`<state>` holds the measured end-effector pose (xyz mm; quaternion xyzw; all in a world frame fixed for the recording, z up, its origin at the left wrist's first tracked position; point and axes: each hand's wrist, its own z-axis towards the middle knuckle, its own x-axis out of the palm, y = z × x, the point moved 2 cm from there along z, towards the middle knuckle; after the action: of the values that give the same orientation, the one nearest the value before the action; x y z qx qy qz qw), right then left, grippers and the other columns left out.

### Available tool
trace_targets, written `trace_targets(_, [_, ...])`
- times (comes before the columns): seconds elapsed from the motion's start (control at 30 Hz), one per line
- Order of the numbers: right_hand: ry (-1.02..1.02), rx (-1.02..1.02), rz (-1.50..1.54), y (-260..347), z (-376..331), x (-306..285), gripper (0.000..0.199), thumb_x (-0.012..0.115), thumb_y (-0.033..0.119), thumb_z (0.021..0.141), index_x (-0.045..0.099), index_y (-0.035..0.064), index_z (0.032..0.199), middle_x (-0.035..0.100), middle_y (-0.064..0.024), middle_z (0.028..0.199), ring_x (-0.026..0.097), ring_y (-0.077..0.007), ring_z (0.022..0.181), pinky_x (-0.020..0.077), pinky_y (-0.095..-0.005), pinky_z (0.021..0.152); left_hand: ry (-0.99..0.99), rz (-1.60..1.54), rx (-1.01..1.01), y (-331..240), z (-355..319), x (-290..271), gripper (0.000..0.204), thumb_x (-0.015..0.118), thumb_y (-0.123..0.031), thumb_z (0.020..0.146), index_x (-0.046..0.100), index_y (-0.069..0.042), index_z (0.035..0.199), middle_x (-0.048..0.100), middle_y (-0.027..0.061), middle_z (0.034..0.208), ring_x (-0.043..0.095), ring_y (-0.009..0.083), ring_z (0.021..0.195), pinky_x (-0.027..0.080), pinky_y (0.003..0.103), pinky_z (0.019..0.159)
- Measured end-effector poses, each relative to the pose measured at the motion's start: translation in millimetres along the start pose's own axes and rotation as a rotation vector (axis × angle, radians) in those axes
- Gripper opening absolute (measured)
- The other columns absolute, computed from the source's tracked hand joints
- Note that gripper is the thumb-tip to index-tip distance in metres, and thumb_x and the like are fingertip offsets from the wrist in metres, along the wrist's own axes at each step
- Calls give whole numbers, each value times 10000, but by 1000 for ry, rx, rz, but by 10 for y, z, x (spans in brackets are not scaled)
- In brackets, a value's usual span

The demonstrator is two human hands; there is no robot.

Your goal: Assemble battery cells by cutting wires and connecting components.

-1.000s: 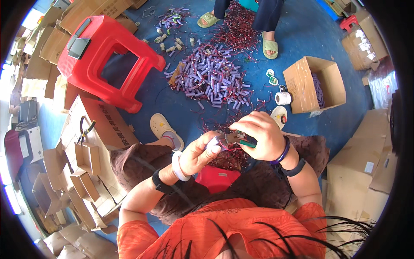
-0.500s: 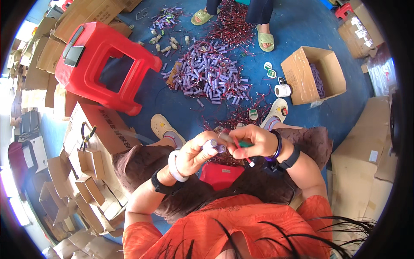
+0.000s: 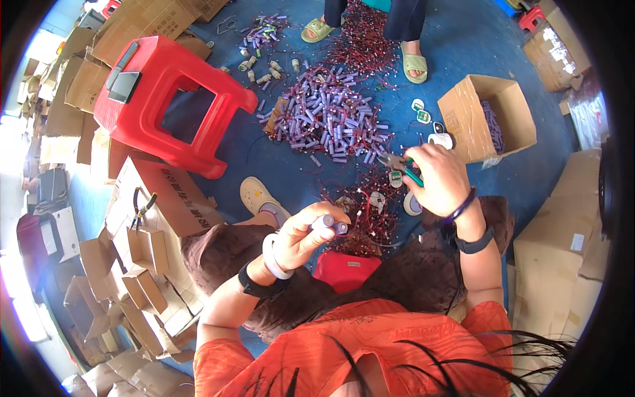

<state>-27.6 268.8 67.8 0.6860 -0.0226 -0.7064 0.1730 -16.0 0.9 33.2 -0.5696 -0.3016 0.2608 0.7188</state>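
Note:
My left hand is closed round a pair of purple cylindrical battery cells, their ends facing up between thumb and fingers. Out to the right, my right hand grips green-handled cutting pliers. Their metal jaws point left, over the edge of the scattered red and black wires. Just beyond lies a large heap of purple battery cells with wires among them. A small green circuit board rests on the floor beside the pliers.
A red plastic stool with a phone on it stands at left. Yellow-and-black pliers sit on cardboard boxes. At right, an open carton holds purple cells. Another person's slippered feet are at the far side, beside more red wires.
My right hand has moved away from the left, outward and forward, with the pliers. The red wire with a white connector no longer shows between my hands. My left hand stays almost still.

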Motion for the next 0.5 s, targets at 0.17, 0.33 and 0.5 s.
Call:
trace_targets(0.17, [-64, -271, 526, 446, -24, -84, 292, 722, 99, 696, 566, 68, 941, 566, -80, 781, 575, -283, 726, 440, -394, 648, -21, 54, -57, 5, 29, 13, 282, 522, -284, 983, 540, -11, 1050, 548, 75, 926, 499, 118, 722, 427, 261, 669])
trace_targets(0.33, [-62, -341, 487, 572, -144, 75, 378, 734, 89, 625, 559, 89, 960, 552, -70, 826, 559, -280, 768, 421, -396, 650, -59, 110, -34, 81, 27, 22, 242, 517, -248, 987, 532, -14, 1048, 551, 79, 922, 497, 121, 726, 430, 269, 674])
trace_targets(0.5, [-65, -328, 504, 548, -154, 78, 368, 722, 88, 636, 555, 84, 963, 549, -73, 821, 557, -286, 765, 424, -403, 653, -36, 136, 1, 61, 64, 13, 214, 513, -232, 989, 521, -22, 1030, 552, 77, 904, 499, 126, 732, 431, 273, 675])
